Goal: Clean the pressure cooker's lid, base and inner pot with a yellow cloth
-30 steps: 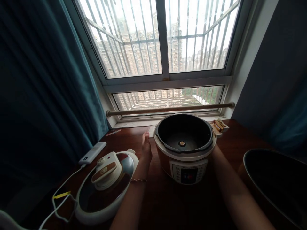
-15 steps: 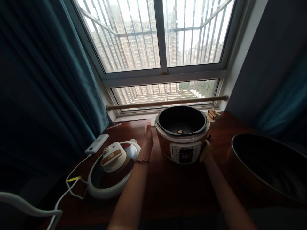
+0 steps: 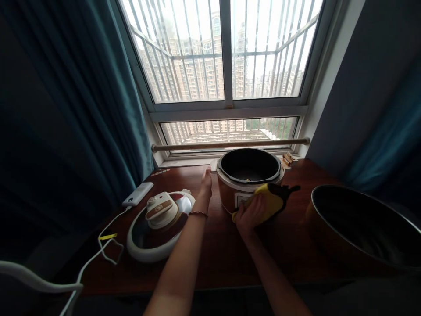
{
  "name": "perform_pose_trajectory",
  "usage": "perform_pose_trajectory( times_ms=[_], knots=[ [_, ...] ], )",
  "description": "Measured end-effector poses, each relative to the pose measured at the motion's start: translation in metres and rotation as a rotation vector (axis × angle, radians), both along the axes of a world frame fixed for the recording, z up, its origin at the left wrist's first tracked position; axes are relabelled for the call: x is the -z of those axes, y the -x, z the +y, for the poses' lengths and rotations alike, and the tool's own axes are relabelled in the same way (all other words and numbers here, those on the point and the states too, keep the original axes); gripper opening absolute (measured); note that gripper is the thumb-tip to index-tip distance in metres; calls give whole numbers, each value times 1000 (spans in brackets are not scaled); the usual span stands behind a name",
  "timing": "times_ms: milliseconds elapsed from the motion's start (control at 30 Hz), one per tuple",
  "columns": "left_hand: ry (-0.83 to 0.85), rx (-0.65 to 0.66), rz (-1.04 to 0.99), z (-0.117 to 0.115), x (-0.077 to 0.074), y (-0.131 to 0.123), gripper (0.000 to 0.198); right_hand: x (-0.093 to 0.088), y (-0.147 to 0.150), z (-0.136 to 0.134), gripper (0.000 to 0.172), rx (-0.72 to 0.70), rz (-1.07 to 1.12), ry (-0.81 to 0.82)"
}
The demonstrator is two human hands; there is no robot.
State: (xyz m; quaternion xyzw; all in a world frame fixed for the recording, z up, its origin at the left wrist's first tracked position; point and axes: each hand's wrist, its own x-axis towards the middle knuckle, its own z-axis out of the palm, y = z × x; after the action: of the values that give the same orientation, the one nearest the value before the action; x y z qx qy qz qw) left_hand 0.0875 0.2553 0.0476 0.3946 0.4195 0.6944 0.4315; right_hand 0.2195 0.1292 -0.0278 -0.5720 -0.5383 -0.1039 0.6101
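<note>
An open electric pressure cooker (image 3: 250,173) with a dark inner cavity stands on the wooden table (image 3: 223,250) by the window. My right hand (image 3: 250,214) presses a yellow and black cloth (image 3: 271,199) against the cooker's front panel. My left hand (image 3: 206,183) rests on the table beside the cooker's left side, fingers stretched out and together. The cooker's lid (image 3: 158,224), white-rimmed with a cream handle, lies on the table left of my left forearm.
A large dark inner pot (image 3: 362,224) sits at the right. A white power bank (image 3: 138,194) with a white cable (image 3: 98,254) lies at the left. Teal curtains hang on both sides. A wooden rod (image 3: 230,144) runs along the window sill.
My right hand has come from the cooker's right side to its front, bringing the yellow cloth onto the control panel. The left hand has stayed in place. The view has shifted slightly.
</note>
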Motion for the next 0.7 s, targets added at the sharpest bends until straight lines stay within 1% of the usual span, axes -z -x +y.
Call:
perform_pose_trajectory(
  times_ms=[67,133,167,200,233,333,400,467,533,567,633,700],
  knots=[
    [-9,1,3,-1,-1,0,30,6,-7,2,49,-266,-309,86],
    [-20,6,7,-2,-1,0,31,7,-17,0,43,-529,-561,147],
    [-26,8,9,-2,-1,0,31,5,-22,-1,42,-612,-638,156],
    [-31,10,11,-2,-1,0,31,3,-28,-2,41,-656,-682,154],
    [-36,12,13,-2,0,0,32,-1,-33,-3,38,-668,-699,145],
    [-37,10,17,1,3,1,35,-18,-50,0,26,-639,-713,126],
    [-31,6,16,5,5,1,38,-37,-63,6,21,-572,-697,118],
    [-30,4,14,8,6,0,40,-62,-77,16,22,-428,-623,70],
    [-37,11,12,10,7,-1,41,-91,-94,28,28,-257,-491,-17],
    [-39,16,12,11,7,-2,42,-105,-103,35,31,-215,-432,-45],
    [-36,26,11,10,6,-4,44,-126,-122,49,31,-221,-337,-33],
    [-13,28,9,10,5,-6,44,-137,-137,60,28,-255,-228,59]
  ],
)
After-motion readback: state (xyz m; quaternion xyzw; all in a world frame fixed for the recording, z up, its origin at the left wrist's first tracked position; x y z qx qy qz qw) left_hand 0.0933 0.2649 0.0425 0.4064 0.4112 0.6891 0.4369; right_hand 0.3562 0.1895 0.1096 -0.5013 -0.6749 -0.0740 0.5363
